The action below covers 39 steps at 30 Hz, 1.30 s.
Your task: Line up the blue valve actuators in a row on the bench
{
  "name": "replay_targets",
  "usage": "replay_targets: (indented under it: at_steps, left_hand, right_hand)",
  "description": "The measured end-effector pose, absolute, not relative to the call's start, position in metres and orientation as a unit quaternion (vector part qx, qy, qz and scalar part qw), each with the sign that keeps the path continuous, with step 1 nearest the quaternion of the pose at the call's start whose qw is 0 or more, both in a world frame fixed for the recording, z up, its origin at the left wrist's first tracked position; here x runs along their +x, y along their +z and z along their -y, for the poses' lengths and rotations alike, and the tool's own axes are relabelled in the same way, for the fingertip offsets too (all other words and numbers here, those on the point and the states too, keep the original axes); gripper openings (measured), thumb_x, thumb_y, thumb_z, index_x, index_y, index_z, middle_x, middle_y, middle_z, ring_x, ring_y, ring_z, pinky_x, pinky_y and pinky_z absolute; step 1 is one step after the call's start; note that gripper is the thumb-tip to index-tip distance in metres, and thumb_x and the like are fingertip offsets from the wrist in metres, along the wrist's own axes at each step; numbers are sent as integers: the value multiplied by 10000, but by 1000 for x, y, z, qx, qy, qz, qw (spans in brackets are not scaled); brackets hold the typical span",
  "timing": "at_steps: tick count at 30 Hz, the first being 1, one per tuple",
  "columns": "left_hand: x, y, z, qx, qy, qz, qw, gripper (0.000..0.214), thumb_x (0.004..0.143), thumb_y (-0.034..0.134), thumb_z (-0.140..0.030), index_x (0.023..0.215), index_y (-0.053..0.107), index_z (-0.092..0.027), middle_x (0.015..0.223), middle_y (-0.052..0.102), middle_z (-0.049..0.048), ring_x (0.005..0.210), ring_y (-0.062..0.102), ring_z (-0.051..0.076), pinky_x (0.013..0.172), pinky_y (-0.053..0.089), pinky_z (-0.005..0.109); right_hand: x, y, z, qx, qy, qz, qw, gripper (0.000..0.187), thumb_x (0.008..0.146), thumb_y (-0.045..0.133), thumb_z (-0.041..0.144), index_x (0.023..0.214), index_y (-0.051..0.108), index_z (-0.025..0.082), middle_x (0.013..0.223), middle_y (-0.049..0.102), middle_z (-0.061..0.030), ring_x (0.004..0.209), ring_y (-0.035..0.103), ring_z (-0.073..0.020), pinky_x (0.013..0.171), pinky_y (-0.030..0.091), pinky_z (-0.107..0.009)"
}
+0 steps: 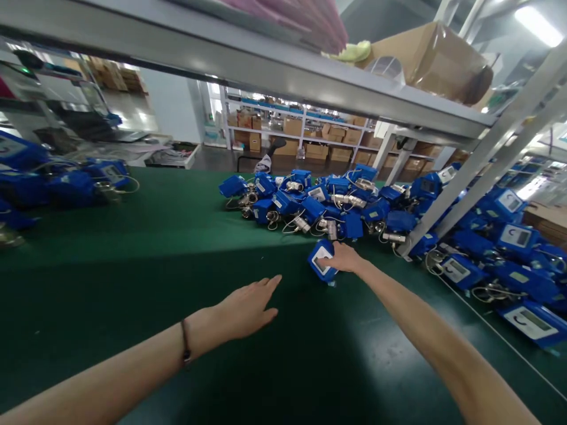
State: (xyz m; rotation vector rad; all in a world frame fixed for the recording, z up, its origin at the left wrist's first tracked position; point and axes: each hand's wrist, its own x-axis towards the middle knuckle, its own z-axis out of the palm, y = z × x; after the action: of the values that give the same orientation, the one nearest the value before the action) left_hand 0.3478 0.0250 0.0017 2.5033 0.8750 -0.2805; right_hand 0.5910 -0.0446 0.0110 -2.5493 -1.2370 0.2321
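Observation:
My right hand (344, 258) reaches out over the green table mat (177, 248) and grips a blue box-shaped device (322, 260) with a pale display window, just in front of a big pile of the same blue devices (328, 203) with metal fittings and wires. My left hand (248, 307) is stretched forward, flat, fingers together, palm down just above the mat. It holds nothing. A dark band sits on that wrist.
More blue devices (505, 248) lie heaped at the right around slanted metal frame struts (478, 171). Another group (66, 180) sits at the far left. A metal shelf (266, 65) with cardboard boxes runs overhead. Racks with cartons stand in the background.

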Motion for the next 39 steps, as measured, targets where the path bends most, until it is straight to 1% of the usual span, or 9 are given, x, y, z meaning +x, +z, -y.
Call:
replay_targets:
  at_steps: [4, 8, 15, 19, 22, 25, 29, 33, 39]
  left_hand:
    - [376, -28, 4, 719, -56, -436, 538, 860, 763, 548, -561, 1402, 251, -68, 1428, 319, 254, 1249, 438, 340, 989, 418, 446]
    - [371, -39, 48, 516, 51, -321, 793, 789, 733, 665, -467, 1356, 305, -145, 1376, 423, 172, 1209, 484, 242, 1000, 427, 353]
    - [329, -18, 118, 519, 193, -324, 767, 712, 720, 700, -460, 1309, 384, -216, 1250, 544, 102, 1104, 554, 230, 937, 471, 354]
    - [310, -13, 123, 399, 126, -400, 815, 717, 766, 430, -731, 1183, 491, -151, 968, 653, 107, 774, 644, 186, 637, 524, 283]
    - [288, -22, 121, 343, 64, -414, 841, 746, 829, 201, -730, 871, 573, -84, 595, 572, 56, 465, 534, 106, 441, 406, 201]
    - [259, -26, 123, 441, 54, -430, 786, 612, 863, 279, -647, 694, 529, -115, 538, 526, 32, 437, 518, 111, 445, 406, 217]
    - [223, -13, 138, 698, 90, -508, 496, 445, 858, 397, -561, 748, 573, -167, 652, 593, 49, 553, 567, 177, 533, 452, 305]
    - [201, -6, 157, 798, 203, -506, 257, 332, 914, 350, -435, 1075, 573, -247, 1066, 609, 71, 942, 578, 223, 791, 491, 371]
    - [163, -57, 152, 809, 276, -517, 43, 637, 869, 434, -437, 1444, 192, -310, 1449, 345, 72, 1348, 283, 308, 1076, 323, 529]
  right_hand:
    - [582, -5, 75, -820, 198, 510, 169, 655, 712, 685, 539, 1183, 537, 108, 1119, 575, -107, 956, 590, -222, 806, 502, -332]
    - [561, -17, 128, -684, 354, 548, 327, 722, 740, 665, 494, 1313, 389, 154, 1215, 535, -118, 1064, 563, -228, 884, 484, -352]
    - [517, 7, 182, -627, 404, 547, 379, 723, 724, 700, 464, 1325, 377, 224, 1273, 508, -107, 1143, 529, -258, 956, 459, -393]
    - [491, 18, 179, -608, 524, 511, 307, 734, 786, 605, 537, 1384, 281, 263, 1203, 560, -120, 973, 627, -249, 728, 552, -354]
    - [472, -4, 173, -567, 629, 487, 211, 813, 749, 640, 549, 1388, 246, 236, 981, 648, -86, 762, 672, -217, 584, 548, -310]
    - [454, -33, 161, -616, 595, 485, 177, 935, 762, 608, 584, 1436, 91, 193, 766, 640, -29, 548, 633, -162, 484, 519, -275]
    - [432, -44, 139, -587, 555, 551, 207, 863, 748, 651, 537, 1407, 171, 254, 939, 636, -59, 564, 635, -133, 478, 524, -245]
    - [392, -43, 122, -537, 573, 582, 211, 740, 741, 652, 531, 1328, 297, 251, 915, 628, -30, 542, 623, -115, 474, 530, -233]
    - [329, -45, 105, -460, 620, 609, 183, 862, 658, 738, 499, 1367, 308, 265, 1087, 608, -70, 628, 653, -135, 528, 556, -252]
